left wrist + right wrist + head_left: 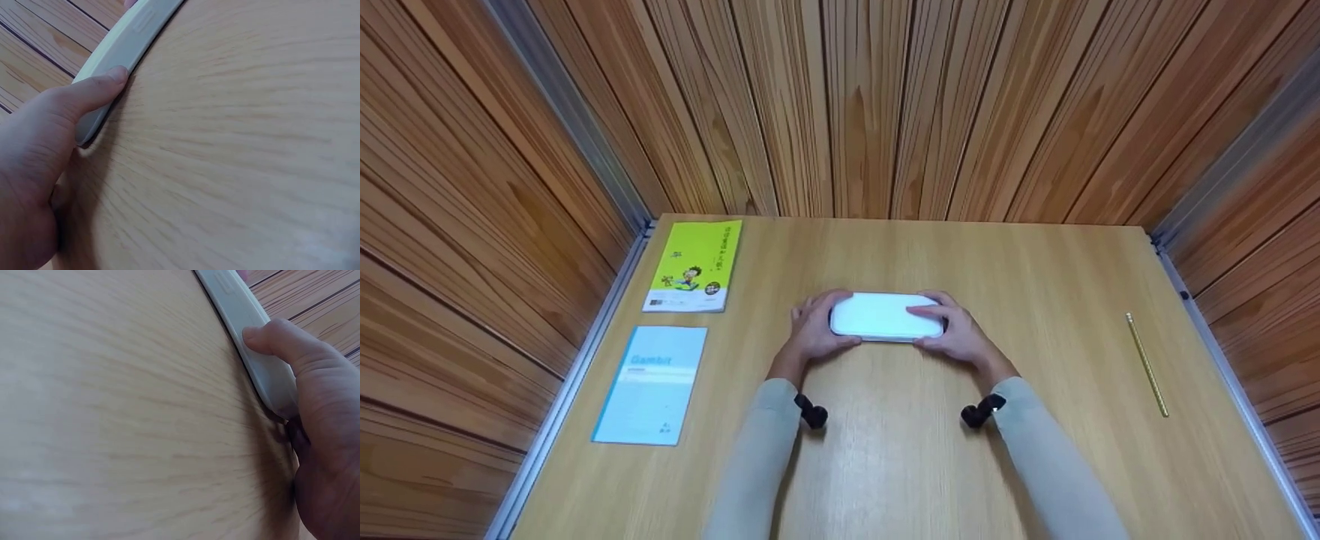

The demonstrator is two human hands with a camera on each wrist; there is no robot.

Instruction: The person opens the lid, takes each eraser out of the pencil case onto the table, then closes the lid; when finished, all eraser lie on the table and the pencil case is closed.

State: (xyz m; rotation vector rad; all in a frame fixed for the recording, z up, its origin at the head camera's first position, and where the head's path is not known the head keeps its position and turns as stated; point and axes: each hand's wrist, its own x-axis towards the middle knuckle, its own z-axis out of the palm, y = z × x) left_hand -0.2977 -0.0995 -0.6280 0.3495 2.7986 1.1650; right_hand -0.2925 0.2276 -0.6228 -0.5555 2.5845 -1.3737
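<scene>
A white pencil case (876, 316) with rounded corners lies flat on the table near its middle, long side toward me. My left hand (815, 330) grips its left end, with the thumb (107, 84) pressed on the near side in the left wrist view. At the other end my right hand (962, 335) grips the case too; one finger reaches over the top, and its thumb (261, 338) rests on the near side in the right wrist view. A small raised tab (144, 19) shows midway along that side. The fingers at the far side are partly hidden.
To the left lie a yellow-green book (694, 262) and, closer to me, a light blue notebook (652, 386). A gold-coloured pencil (1147, 365) lies far right on the wooden table (885, 465). Wood-panelled walls (862, 112) enclose the back and both sides.
</scene>
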